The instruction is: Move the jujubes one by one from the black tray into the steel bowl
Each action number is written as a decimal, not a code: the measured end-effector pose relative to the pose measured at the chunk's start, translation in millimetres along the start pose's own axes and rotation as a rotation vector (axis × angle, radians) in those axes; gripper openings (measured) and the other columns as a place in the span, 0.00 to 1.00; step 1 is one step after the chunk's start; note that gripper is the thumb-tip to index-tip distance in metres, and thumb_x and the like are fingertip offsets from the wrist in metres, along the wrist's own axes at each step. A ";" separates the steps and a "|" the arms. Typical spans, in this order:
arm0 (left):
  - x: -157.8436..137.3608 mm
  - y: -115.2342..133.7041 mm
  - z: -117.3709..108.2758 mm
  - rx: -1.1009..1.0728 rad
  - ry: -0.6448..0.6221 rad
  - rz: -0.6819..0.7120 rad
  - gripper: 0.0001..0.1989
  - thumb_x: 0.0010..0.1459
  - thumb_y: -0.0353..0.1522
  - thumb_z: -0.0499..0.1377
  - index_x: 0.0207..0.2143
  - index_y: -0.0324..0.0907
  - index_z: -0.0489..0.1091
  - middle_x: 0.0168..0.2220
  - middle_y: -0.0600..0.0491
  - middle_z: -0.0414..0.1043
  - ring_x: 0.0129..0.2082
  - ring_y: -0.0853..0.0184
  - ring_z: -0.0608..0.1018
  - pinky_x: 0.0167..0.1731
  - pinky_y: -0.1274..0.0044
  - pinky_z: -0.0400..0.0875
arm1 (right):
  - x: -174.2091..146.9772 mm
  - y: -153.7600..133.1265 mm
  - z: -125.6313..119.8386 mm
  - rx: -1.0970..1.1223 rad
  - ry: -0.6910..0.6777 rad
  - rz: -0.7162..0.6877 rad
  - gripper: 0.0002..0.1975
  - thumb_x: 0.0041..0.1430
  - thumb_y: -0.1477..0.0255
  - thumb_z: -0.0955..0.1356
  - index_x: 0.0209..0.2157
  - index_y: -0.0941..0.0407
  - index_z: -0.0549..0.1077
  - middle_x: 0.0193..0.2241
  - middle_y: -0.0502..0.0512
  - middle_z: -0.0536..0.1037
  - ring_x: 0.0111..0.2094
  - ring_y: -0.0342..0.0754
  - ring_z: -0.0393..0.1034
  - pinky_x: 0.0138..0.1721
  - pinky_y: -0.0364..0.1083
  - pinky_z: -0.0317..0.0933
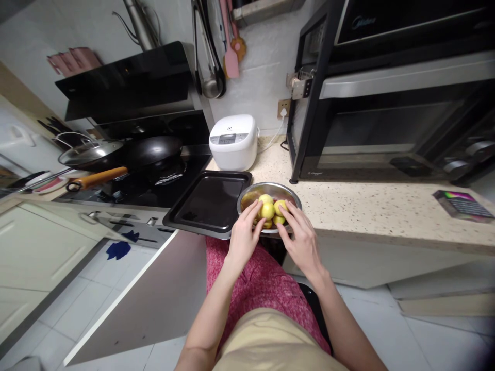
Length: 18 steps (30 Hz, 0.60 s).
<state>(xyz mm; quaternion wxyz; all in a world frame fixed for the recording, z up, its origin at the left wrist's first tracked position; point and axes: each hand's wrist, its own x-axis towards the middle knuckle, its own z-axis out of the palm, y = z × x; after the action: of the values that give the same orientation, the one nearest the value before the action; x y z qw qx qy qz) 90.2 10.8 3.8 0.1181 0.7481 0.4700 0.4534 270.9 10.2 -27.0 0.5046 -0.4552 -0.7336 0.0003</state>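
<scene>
A steel bowl (297, 197) sits at the counter's front edge with several round yellow fruits in it, which look like lemons (267, 211). At the bowl's left side, my left hand (247, 229) curls its fingers and thumb around a lemon near the top of the pile. My right hand (301, 237) reaches in from the right, its bent fingers and thumb against another lemon (280, 207). Fingers and upper fruit partly hide the lower lemons.
Left of the bowl lies a black baking tray (211, 201), with a white rice cooker (234, 141) behind it. Pans, including a wok (154, 150), stand on the stove. An oven (371, 129) is at right. Below, a cabinet door (154, 304) hangs open.
</scene>
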 end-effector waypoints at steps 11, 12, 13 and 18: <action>-27.5 18.2 -22.5 0.032 0.154 0.039 0.19 0.71 0.30 0.57 0.62 0.47 0.71 0.62 0.46 0.73 0.62 0.60 0.76 0.64 0.65 0.71 | -7.4 4.7 -19.5 -0.052 0.120 0.044 0.20 0.71 0.68 0.65 0.62 0.50 0.73 0.59 0.61 0.77 0.60 0.57 0.72 0.63 0.62 0.67; -32.3 18.4 -25.8 0.040 0.172 0.029 0.18 0.71 0.30 0.57 0.61 0.47 0.72 0.61 0.46 0.74 0.61 0.60 0.77 0.64 0.65 0.72 | -8.3 6.8 -22.5 -0.064 0.135 0.054 0.19 0.71 0.68 0.65 0.61 0.50 0.73 0.58 0.61 0.77 0.60 0.57 0.73 0.62 0.62 0.67; -36.7 18.0 -29.1 0.049 0.189 0.022 0.17 0.71 0.30 0.57 0.60 0.47 0.73 0.60 0.46 0.75 0.60 0.60 0.77 0.63 0.65 0.73 | -9.1 8.8 -25.5 -0.076 0.151 0.060 0.19 0.71 0.68 0.65 0.60 0.51 0.74 0.57 0.61 0.78 0.59 0.57 0.73 0.62 0.62 0.68; -48.5 11.7 -42.5 0.086 0.248 0.036 0.14 0.70 0.29 0.57 0.55 0.46 0.75 0.55 0.47 0.78 0.56 0.62 0.79 0.60 0.66 0.75 | -11.8 12.2 -37.5 -0.131 0.186 0.057 0.16 0.71 0.70 0.65 0.56 0.53 0.76 0.53 0.62 0.80 0.55 0.57 0.74 0.58 0.59 0.70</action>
<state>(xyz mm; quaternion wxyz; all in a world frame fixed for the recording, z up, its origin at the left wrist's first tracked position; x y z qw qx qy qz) 56.5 -45.4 7.2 0.0190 0.6989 0.4866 0.5239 307.8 -7.8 -22.9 0.5395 -0.5059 -0.6689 -0.0755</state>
